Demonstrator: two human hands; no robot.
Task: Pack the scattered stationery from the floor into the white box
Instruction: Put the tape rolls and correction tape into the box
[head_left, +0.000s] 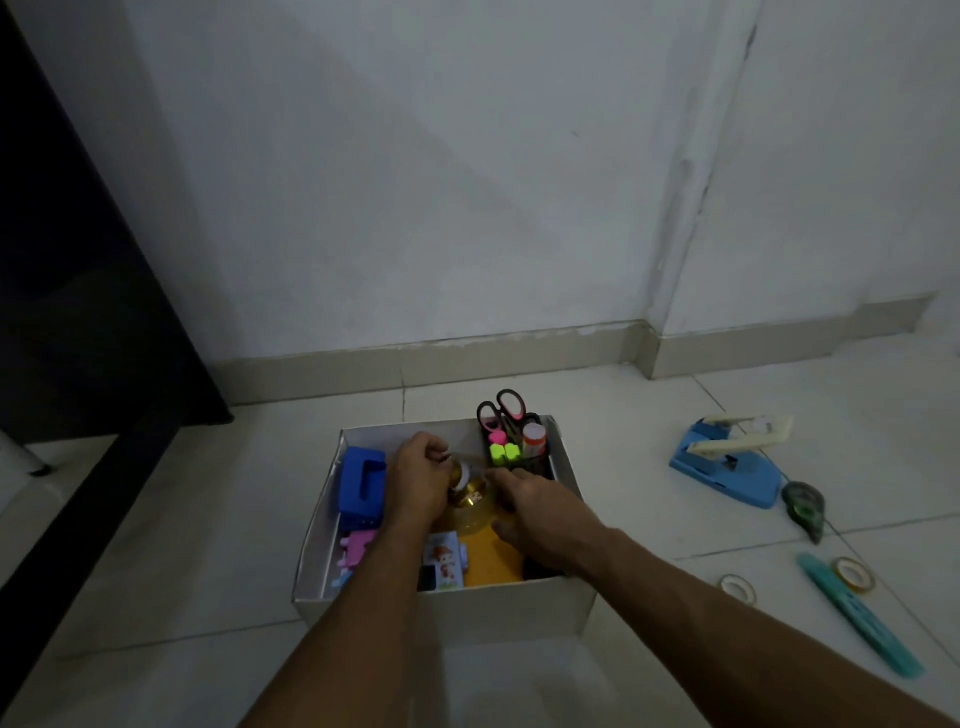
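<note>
Dim, grainy, colours muddy. On the floor, close to the wall: the white box, open on top, both forearms reaching in.

Left hand: fingers curled round a small roll over the middle of the box. Right hand: fingers bent down toward the same roll, tips blurred against it; cannot tell whether gripping anything. Under both, something glossy and amber, shape unclear.

Partly hidden by the arms: a blue punch at the box's left wall, a pink item, a printed packet, a yellow pad. In the far right corner, a black holder with scissors upright.

Out on the floor, right of the box: a light-blue punch, a correction tape, a teal marker, a clear tape ring, an amber tape ring.
</note>
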